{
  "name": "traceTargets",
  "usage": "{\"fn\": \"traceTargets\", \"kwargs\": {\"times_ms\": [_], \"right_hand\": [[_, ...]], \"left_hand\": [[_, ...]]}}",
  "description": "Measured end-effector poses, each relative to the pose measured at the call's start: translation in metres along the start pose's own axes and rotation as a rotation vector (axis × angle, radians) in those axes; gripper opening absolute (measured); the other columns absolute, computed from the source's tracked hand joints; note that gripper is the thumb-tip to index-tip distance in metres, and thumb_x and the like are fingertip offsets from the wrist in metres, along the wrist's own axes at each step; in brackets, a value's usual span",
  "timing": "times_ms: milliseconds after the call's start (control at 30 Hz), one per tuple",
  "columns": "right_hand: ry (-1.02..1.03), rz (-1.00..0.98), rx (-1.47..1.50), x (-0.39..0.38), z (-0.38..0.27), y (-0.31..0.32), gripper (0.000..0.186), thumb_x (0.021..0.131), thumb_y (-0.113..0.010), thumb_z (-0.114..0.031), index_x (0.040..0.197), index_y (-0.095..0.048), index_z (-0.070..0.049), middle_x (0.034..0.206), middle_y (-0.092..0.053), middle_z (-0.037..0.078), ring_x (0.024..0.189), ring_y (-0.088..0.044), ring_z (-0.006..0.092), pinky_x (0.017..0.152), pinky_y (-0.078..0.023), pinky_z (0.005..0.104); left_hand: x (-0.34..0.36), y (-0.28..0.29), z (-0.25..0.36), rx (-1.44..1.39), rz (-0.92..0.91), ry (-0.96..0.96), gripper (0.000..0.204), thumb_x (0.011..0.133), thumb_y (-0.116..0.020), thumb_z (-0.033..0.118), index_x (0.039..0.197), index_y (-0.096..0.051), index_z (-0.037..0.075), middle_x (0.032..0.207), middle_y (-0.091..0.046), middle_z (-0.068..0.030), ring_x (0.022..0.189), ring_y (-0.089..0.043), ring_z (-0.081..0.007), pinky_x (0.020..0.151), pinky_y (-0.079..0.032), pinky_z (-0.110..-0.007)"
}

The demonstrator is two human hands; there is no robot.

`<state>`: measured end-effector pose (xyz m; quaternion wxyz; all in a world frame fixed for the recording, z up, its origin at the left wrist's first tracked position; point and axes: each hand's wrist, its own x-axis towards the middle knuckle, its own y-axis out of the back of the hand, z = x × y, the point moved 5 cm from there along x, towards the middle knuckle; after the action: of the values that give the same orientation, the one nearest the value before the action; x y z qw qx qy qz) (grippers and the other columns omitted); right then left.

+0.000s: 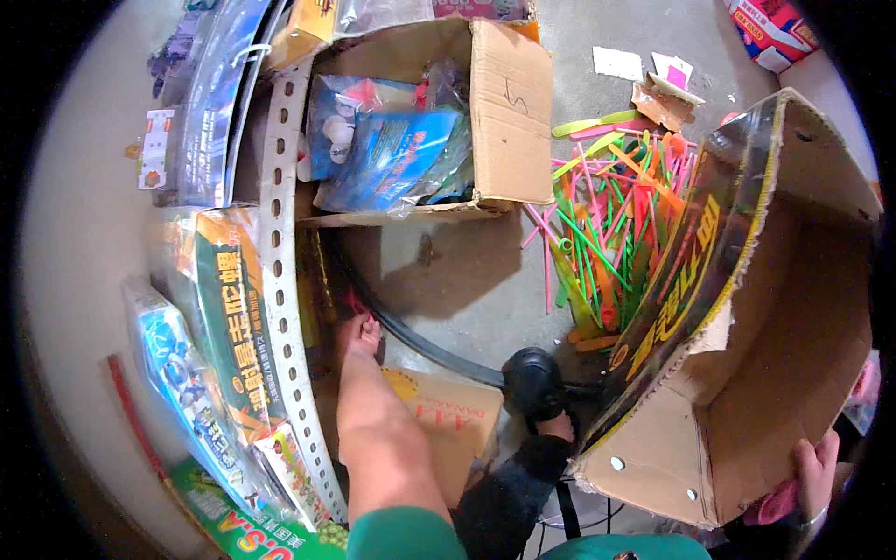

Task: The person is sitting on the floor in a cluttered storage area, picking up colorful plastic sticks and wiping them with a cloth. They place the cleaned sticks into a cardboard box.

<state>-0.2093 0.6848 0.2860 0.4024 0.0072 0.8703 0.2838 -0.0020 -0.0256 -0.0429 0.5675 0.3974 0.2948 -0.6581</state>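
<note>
Your left hand (357, 333) is stretched down and away from you, to the foot of the perforated metal shelf post (280, 271). Its fingers are bent and pushed into the dark gap under the shelf, beside the post. Something small and red shows at the fingertips, but I cannot tell if the fingers are gripping it or only touching the floor there.

Your right hand (814, 476) is at the near lower corner of the large empty cardboard box (793, 355), which is tilted with its open side toward you. The fingers are curled around the box edge and they hold it; a pink piece of something is pressed under the same fingers against the cardboard.

Just behind your left fingers stands the open cardboard carton (509, 112) filled with blue plastic toy packages (392, 154). To the right of these fingers a black hose (439, 350) runs over the concrete floor (467, 271) to a round black knob (533, 378). Between your two hands, beyond the knob, lies a pile of thin coloured plastic sticks (611, 224), partly covered by the dark printed side of the big box. Near your left forearm a flat brown carton (457, 420) lies on the floor. On the left of the post, packaged toys (229, 308) are on the shelf.
</note>
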Motion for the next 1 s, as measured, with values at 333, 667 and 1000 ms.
{"fn": "traceTargets", "kwargs": {"times_ms": [333, 667, 1000], "right_hand": [[0.099, -0.108, -0.084, -0.009, 0.000, 0.014, 0.029, 0.074, -0.049, 0.001, 0.101, -0.038, -0.001, 0.089, -0.049, 0.006, 0.075, -0.046, 0.0115, 0.064, -0.040, 0.0243], [0.047, -0.100, -0.119, -0.005, 0.006, 0.022, 0.032, 0.074, -0.049, 0.001, 0.104, -0.038, 0.000, 0.093, -0.049, 0.008, 0.081, -0.047, 0.0133, 0.071, -0.040, 0.0254], [0.141, -0.080, -0.188, -0.025, -0.042, 0.009, 0.025, 0.071, -0.048, -0.001, 0.095, -0.048, 0.005, 0.085, -0.053, 0.009, 0.075, -0.050, 0.0157, 0.069, -0.042, 0.0273]], "left_hand": [[-0.055, -0.112, -0.062, 0.467, -0.050, -0.215, 0.014, 0.074, -0.050, -0.002, 0.084, -0.051, 0.007, 0.067, -0.050, -0.0043, 0.051, -0.047, -0.0148, 0.043, -0.043, -0.033], [-0.042, -0.189, -0.067, 0.272, -0.160, -0.568, 0.011, 0.071, -0.056, 0.001, 0.076, -0.051, 0.009, 0.057, -0.046, -0.0011, 0.040, -0.040, -0.0119, 0.033, -0.031, -0.025], [-0.126, -0.177, -0.112, 0.902, -0.567, 0.280, 0.019, 0.069, -0.063, 0.005, 0.085, -0.054, 0.008, 0.063, -0.051, -0.0005, 0.050, -0.047, -0.0089, 0.040, -0.036, -0.021]]}}
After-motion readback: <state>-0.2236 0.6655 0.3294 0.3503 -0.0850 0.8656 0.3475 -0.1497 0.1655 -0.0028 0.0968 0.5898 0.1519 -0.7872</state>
